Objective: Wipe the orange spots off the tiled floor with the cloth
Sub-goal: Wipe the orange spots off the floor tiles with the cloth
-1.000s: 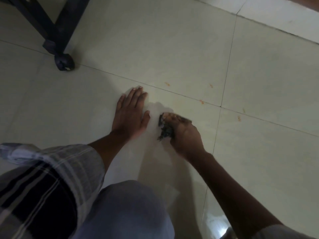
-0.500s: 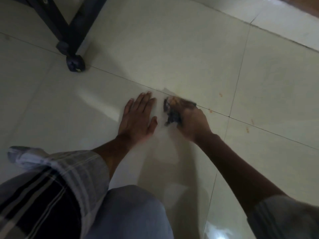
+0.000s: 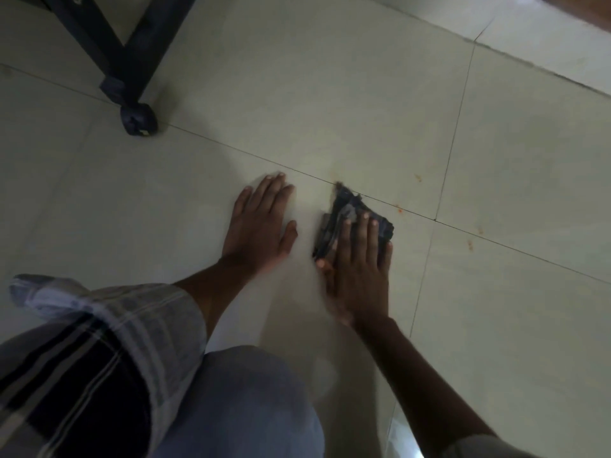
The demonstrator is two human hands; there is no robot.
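Observation:
A dark folded cloth [image 3: 350, 209] lies on the pale tiled floor [image 3: 297, 94], its far tip at a grout line. My right hand [image 3: 358, 269] presses flat on the cloth's near half, fingers spread over it. My left hand [image 3: 259, 226] rests palm-down on the tile just left of the cloth, holding nothing. Small orange spots sit to the right of the cloth: one [image 3: 400, 210] close to it on the grout line, one [image 3: 418, 177] farther back, and two more [image 3: 470, 245] on the tile beyond the grout crossing.
A black furniture leg with a round foot [image 3: 138, 120] stands at the upper left. A raised pale step or skirting [image 3: 545, 44] runs along the upper right. My knee in blue cloth [image 3: 238, 404] and a checked sleeve [image 3: 99, 325] fill the bottom.
My right hand has opened from a bunched grip to a flat press on the cloth, which now shows ahead of the fingers. The orange spot near the cloth's tip no longer shows.

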